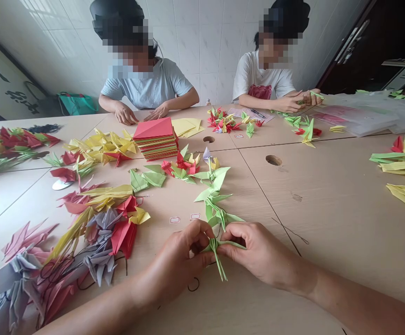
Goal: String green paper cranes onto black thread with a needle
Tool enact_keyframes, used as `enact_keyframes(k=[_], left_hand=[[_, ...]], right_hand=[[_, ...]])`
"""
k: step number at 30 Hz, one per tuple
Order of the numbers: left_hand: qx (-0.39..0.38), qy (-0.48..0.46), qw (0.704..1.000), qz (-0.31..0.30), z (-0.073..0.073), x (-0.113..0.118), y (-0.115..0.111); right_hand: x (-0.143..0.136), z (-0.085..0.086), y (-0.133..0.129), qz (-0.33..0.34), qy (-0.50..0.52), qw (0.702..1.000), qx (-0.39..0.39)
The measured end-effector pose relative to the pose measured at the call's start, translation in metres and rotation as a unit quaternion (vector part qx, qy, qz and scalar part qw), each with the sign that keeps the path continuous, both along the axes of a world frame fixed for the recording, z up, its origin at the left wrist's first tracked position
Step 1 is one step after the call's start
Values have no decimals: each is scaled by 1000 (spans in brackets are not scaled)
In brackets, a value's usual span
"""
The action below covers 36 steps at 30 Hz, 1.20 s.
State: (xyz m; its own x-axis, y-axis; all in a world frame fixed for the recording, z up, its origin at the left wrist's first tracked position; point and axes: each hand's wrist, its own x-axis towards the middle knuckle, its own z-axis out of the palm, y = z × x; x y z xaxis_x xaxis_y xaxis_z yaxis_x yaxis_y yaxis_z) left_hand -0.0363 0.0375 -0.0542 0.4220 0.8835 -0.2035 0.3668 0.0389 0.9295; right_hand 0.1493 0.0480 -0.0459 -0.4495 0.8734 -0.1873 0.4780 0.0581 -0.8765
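Between my two hands is a light green origami crane [219,263], its narrow folded points hanging down toward me. My left hand [190,246] pinches it from the left with thumb and forefinger. From the right, my right hand [251,246] grips one green wing between thumb and fingers. A line of further green cranes [216,186] runs away from my hands across the table. A dark thread shows in places near my fingers, and a loop of black thread [193,284] lies below my left hand.
Left of my arms lie heaped grey, pink, yellow and red cranes [101,232]. A stack of red-topped paper squares [155,139] stands farther back. Across the table sit two people, one [160,83] in light blue, one [237,83] in white. Round holes [274,160] pierce the tabletop.
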Motion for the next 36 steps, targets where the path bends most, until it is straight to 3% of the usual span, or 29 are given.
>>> enact_keyframes(k=[7, 14, 26, 32, 36], left_hand=[[0, -21, 1000, 4, 2, -1, 1], [17, 6, 999, -33, -4, -4, 4], [11, -44, 999, -15, -4, -4, 0], [-11, -73, 997, -15, -4, -5, 2], [-11, -36, 999, -38, -1, -4, 2]], right_hand=[[1, -2, 1, 6, -24, 1000, -1], [3, 1, 5, 32, -18, 998, -46], [1, 2, 1, 4, -25, 1000, -6], [3, 3, 6, 31, -13, 999, -35], [3, 2, 5, 39, -20, 997, -57]])
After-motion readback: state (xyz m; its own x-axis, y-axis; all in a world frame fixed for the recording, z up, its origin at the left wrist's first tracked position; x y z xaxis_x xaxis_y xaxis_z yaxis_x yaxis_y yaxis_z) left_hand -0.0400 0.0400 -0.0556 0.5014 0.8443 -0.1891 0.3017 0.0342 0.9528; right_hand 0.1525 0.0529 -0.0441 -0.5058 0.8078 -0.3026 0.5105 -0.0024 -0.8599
